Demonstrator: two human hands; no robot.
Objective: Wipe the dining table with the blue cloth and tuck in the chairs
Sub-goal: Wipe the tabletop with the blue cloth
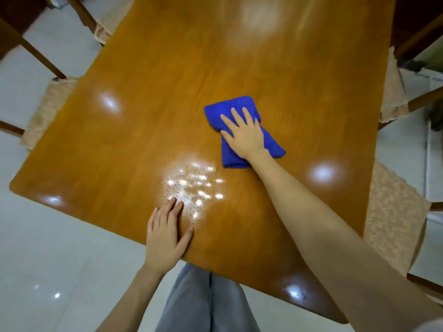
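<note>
The dining table (167, 92) was glossy orange-brown wood, smooth enough to mirror lamps. The blue cloth (230, 109) looked soft, matt and fuzzy. Chair cushions (393, 212) were patterned beige fabric, and the floor (48, 248) shiny pale tile

Middle of blue cloth (239, 104) hidden under fingers of your right hand (244, 135), table (167, 92) far end blurred, cropped beyond your fingertips, chairs (50, 101) cut off either side

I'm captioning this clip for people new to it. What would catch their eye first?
The blue cloth, vivid against the orange-brown table, lies mid-table under the flat right hand. Near the front edge, the left hand rests flat at the edge of a glinting, streaky patch.
</note>
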